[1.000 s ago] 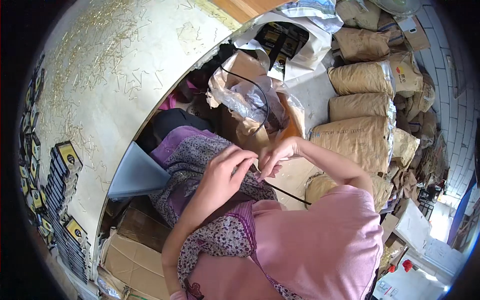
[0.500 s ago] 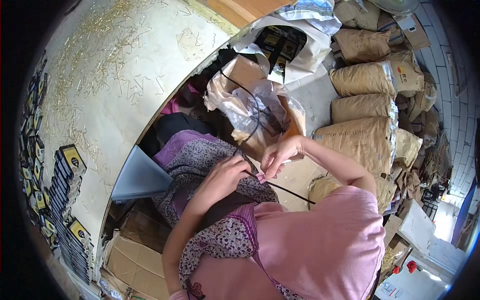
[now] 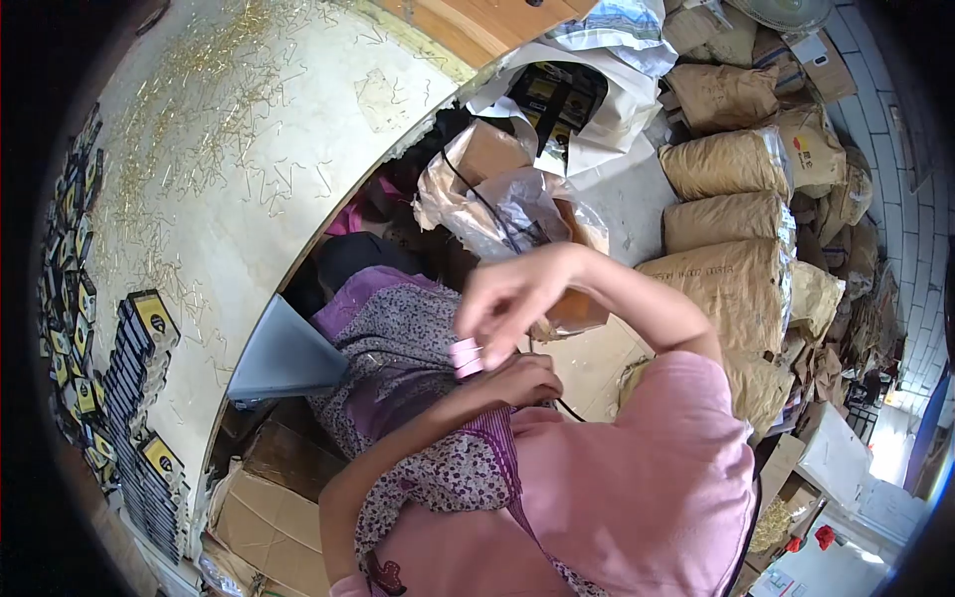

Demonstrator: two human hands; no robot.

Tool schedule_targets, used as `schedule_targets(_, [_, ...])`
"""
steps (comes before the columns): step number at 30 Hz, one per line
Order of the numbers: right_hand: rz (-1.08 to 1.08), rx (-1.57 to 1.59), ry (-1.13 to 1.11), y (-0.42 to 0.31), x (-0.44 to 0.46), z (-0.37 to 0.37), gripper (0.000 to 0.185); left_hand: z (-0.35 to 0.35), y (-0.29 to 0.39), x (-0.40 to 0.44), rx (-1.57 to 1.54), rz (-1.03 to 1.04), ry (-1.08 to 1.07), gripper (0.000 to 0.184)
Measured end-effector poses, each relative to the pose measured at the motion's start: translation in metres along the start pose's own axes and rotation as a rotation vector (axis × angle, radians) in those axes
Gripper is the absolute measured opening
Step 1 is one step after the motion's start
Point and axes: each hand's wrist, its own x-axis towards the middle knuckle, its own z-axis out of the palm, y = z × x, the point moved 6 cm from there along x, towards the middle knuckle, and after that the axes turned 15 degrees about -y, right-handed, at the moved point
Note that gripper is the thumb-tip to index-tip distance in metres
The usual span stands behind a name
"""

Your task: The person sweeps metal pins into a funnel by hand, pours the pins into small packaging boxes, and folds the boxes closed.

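Observation:
My left hand [image 3: 525, 380] is closed in front of my chest. A thin black cord [image 3: 569, 409] comes out beside it, and the fist seems to hold it. Just above, my right hand [image 3: 522, 298] hangs with loosely bent fingers apart, free of the cord. A small pink piece with a white line [image 3: 465, 358] shows at its fingertips; whether it is wrapped round a finger or held I cannot tell. More black cord [image 3: 477, 194] runs over a crumpled clear plastic bag [image 3: 527, 204]. A purple floral apron [image 3: 398, 338] covers my lap.
At left a white table [image 3: 328, 109] bears scattered gold wire pieces [image 3: 199, 109] and stacked black-and-yellow boxes [image 3: 149, 318]. A grey panel [image 3: 284, 353] juts from its edge. Brown paper sacks [image 3: 726, 289] are piled at right. Flattened cardboard [image 3: 269, 527] lies at lower left.
My right hand has lifted off the cord and moved up and left. My left hand has shifted right and down, closer to my chest, and the cord by the bag has shifted.

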Motion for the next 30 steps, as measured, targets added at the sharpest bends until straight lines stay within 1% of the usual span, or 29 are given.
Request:
schedule_targets(1, [-0.090, -0.092, -0.011, -0.012, 0.017, -0.004, 0.032, 0.000, 0.008, 0.008, -0.026, -0.034, -0.061, 0.014])
schedule_targets(2, [-0.223, -0.081, 0.003, -0.027, 0.033, -0.005, 0.033, -0.005, 0.018, 0.016, 0.018, 0.047, 0.007, 0.014])
schedule_targets(3, [-0.194, -0.242, -0.102, -0.032, 0.047, -0.008, 0.033, -0.005, 0.021, 0.023, 0.049, 0.080, 0.006, 0.014])
schedule_targets(4, [-0.149, -0.258, -0.121, -0.039, 0.060, -0.008, 0.034, -0.004, 0.022, 0.030, 0.074, 0.113, 0.003, 0.015])
schedule_targets(5, [-0.105, -0.271, -0.137, -0.044, 0.073, -0.005, 0.034, 0.006, 0.017, 0.038, 0.101, 0.064, -0.125, 0.017])
schedule_targets(6, [-0.068, -0.274, -0.201, -0.043, 0.083, -0.003, 0.037, 0.005, 0.017, 0.039, 0.104, 0.066, -0.125, 0.017])
schedule_targets(7, [-0.064, -0.279, -0.204, -0.044, 0.090, -0.001, 0.037, 0.004, 0.016, 0.038, 0.126, 0.031, -0.112, 0.018])
schedule_targets(9, [-0.043, -0.356, -0.315, -0.048, 0.101, 0.008, 0.039, -0.003, 0.013, 0.034, 0.175, -0.047, -0.078, 0.018])
schedule_targets(10, [-0.037, -0.369, -0.334, -0.051, 0.103, 0.010, 0.040, -0.004, 0.011, 0.030, 0.196, -0.087, -0.067, 0.018])
schedule_targets(14, [-0.086, -0.325, -0.296, -0.064, 0.094, 0.012, 0.039, 0.004, 0.005, 0.015, 0.256, -0.225, -0.029, 0.020])
schedule_targets(16, [-0.185, -0.270, -0.207, -0.075, 0.085, 0.009, 0.037, 0.002, 0.002, 0.005, 0.293, -0.295, -0.001, 0.020])
schedule_targets(17, [-0.197, -0.277, -0.189, -0.077, 0.084, 0.008, 0.035, 0.002, 0.000, 0.001, 0.309, -0.327, 0.009, 0.021])
schedule_targets(18, [-0.227, -0.289, -0.099, -0.081, 0.080, 0.002, 0.032, 0.001, -0.001, -0.003, 0.324, -0.359, 0.020, 0.021])
schedule_targets(19, [-0.259, -0.300, -0.009, -0.086, 0.075, -0.004, 0.030, -0.012, 0.012, -0.009, 0.338, -0.392, 0.032, 0.021])
schedule_targets(20, [-0.306, -0.265, 0.126, -0.089, 0.066, -0.013, 0.025, -0.027, 0.035, -0.027, 0.240, -0.239, 0.112, 0.024])
schedule_targets(21, [-0.324, -0.241, 0.256, -0.087, 0.058, -0.024, 0.023, -0.038, 0.050, -0.035, 0.132, -0.218, 0.114, 0.024])
schedule_targets(22, [-0.246, -0.156, 0.403, -0.076, 0.046, -0.037, 0.019, -0.054, 0.072, -0.046, 0.050, -0.249, -0.014, 0.024])
schedule_targets(23, [-0.217, 0.045, 0.514, -0.071, 0.035, -0.042, 0.021, -0.067, 0.099, -0.054, -0.016, -0.167, 0.078, 0.024])
schedule_targets(24, [-0.273, 0.058, 0.574, -0.072, 0.033, -0.048, 0.023, -0.078, 0.121, -0.062, -0.081, -0.086, 0.173, 0.024])
schedule_targets(26, [-0.235, 0.060, 0.580, -0.057, 0.038, -0.054, 0.027, -0.090, 0.184, -0.055, 0.120, 0.273, 0.418, 0.032])
schedule_targets(27, [-0.225, 0.041, 0.562, -0.053, 0.044, -0.055, 0.025, -0.090, 0.208, -0.050, 0.202, 0.421, 0.414, 0.039])
schedule_targets(28, [-0.210, 0.026, 0.560, -0.052, 0.049, -0.054, 0.025, -0.088, 0.226, -0.043, 0.289, 0.541, 0.308, 0.040])
schedule_targets(30, [-0.185, 0.014, 0.525, -0.050, 0.059, -0.053, 0.023, -0.088, 0.242, -0.039, 0.297, 0.645, 0.300, 0.034])
